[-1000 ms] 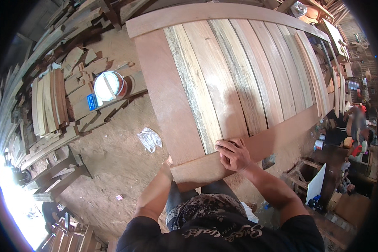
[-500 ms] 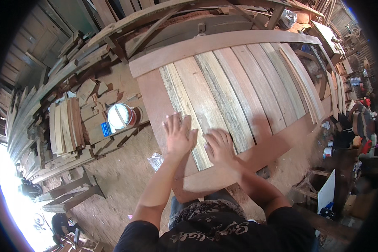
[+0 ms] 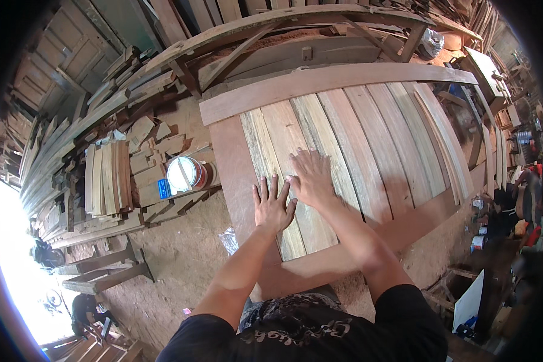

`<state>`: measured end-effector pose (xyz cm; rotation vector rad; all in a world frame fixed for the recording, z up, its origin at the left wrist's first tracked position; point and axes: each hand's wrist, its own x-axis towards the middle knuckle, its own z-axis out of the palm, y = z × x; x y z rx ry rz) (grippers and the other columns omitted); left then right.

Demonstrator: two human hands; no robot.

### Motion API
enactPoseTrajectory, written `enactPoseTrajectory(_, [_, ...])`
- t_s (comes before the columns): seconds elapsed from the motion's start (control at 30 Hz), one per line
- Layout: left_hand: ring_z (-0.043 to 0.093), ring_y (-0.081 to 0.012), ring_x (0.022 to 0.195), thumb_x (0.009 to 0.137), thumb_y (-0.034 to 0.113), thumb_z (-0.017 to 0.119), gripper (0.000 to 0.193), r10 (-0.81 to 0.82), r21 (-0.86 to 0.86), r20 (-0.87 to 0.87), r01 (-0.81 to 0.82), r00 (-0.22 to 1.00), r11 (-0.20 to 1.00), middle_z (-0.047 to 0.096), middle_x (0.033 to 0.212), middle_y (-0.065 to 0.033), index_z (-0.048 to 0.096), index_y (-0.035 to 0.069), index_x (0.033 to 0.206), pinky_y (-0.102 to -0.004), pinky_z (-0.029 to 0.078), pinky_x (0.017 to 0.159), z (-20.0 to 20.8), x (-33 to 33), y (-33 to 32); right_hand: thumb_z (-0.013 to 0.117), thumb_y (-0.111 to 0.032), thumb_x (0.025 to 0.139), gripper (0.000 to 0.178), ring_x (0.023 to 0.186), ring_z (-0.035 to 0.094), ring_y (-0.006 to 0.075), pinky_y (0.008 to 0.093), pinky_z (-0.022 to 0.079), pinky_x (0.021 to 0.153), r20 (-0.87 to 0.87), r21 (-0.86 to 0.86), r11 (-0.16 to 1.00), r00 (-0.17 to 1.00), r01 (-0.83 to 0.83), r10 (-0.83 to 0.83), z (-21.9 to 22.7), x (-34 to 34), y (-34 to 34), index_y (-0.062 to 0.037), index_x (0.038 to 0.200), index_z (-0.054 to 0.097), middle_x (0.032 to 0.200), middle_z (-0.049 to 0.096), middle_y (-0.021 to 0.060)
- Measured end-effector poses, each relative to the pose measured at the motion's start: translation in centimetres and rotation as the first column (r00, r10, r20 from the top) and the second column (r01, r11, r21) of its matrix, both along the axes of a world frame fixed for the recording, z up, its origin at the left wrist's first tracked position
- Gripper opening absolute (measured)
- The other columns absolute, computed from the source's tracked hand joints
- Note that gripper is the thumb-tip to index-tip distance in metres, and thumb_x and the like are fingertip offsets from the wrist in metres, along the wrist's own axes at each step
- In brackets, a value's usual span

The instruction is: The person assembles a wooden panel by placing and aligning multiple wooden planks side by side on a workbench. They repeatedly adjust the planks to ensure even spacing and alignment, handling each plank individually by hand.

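Note:
A wooden panel lies before me, with several planks [image 3: 368, 145] side by side inside a reddish-brown frame board [image 3: 338, 80]. My left hand [image 3: 273, 205] rests on the leftmost plank, a pale one with dark streaks [image 3: 256, 142], its fingers spread. To its right and a little farther off, my right hand [image 3: 312, 178] lies flat across the second plank [image 3: 282, 123], fingers apart. The thumbs of the two hands come close together. Neither hand holds anything. Loose narrow strips [image 3: 446, 139] lie along the panel's right side.
Left of the panel stand a white-lidded bucket [image 3: 184, 173] and a small blue box [image 3: 164, 188], near stacked wood slats [image 3: 108, 178]. A long wooden bench [image 3: 253, 27] runs behind. A low wooden trestle [image 3: 111, 274] is at lower left; a white board [image 3: 466, 298] leans at lower right.
My right hand has moved away from me along the planks and lies flatter. My left hand stays on the leftmost plank. The whole view has shifted slightly.

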<state>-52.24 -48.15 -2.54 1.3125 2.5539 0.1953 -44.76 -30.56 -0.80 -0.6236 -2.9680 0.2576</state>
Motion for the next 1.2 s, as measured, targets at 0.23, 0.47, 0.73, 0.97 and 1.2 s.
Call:
enactPoseTrajectory(0.23, [0.007,-0.0445,0.176,0.116,0.061,0.038,0.073,0.015,-0.095,0.03,-0.012,0.999,0.995,0.018,0.191,-0.013,0.033,0.029,0.181,-0.0671,0.0,0.141,0.3,-0.1,0.3,0.042,-0.056,0.118,0.073,0.173,0.021,0.0464,0.0768,0.012,0.135,-0.025,-0.068,0.997,0.999,0.038,-0.04,1.1,-4.5,-0.1,-0.0149,0.178,0.036,0.188,0.027,0.018])
enactPoseTrajectory(0.47, [0.005,-0.0447,0.176,0.116,0.061,0.039,0.074,-0.02,-0.048,0.073,0.023,0.997,0.999,0.017,0.191,-0.0139,0.033,0.026,0.181,-0.0645,0.0,0.142,0.6,-0.3,1.2,0.042,-0.057,0.119,0.075,0.173,0.021,0.0457,0.0728,0.014,0.137,0.146,0.004,0.999,0.989,0.04,-0.04,-1.8,-8.7,5.5,-0.0154,0.18,0.032,0.188,0.026,0.0171])
enactPoseTrajectory(0.73, [0.007,-0.0468,0.175,0.116,0.061,0.04,0.074,-0.01,-0.05,0.101,0.015,0.995,0.999,0.018,0.19,-0.0166,0.035,0.025,0.18,-0.0654,0.004,0.141,0.5,-0.5,0.6,0.029,-0.067,0.119,0.08,0.175,0.017,0.0417,0.0695,0.01,0.14,0.067,-0.063,0.96,0.958,-0.274,0.278,0.3,-15.3,0.1,-0.0204,0.183,0.024,0.19,0.019,0.014])
enactPoseTrajectory(0.97, [0.011,-0.0461,0.175,0.116,0.063,0.039,0.073,0.005,-0.061,0.078,-0.001,0.997,0.998,0.022,0.19,-0.0143,0.036,0.026,0.18,-0.0666,0.004,0.141,0.1,-0.6,0.2,0.028,-0.071,0.117,0.087,0.176,0.013,0.0397,0.0689,0.012,0.139,0.103,-0.029,0.972,0.966,-0.235,0.237,-0.1,-16.2,-1.9,-0.0123,0.182,0.025,0.19,0.02,0.0136])
enactPoseTrajectory(1.2, [0.008,-0.0478,0.175,0.115,0.061,0.043,0.073,0.018,0.009,0.092,-0.019,0.996,1.0,0.021,0.189,-0.0169,0.038,0.025,0.179,-0.0672,0.005,0.141,-0.4,-0.5,0.0,0.037,-0.072,0.115,0.089,0.175,0.013,0.0425,0.0698,0.011,0.139,0.068,-0.006,0.994,0.991,-0.113,0.113,-0.8,-15.2,-0.1,-0.013,0.182,0.027,0.189,0.022,0.0145])
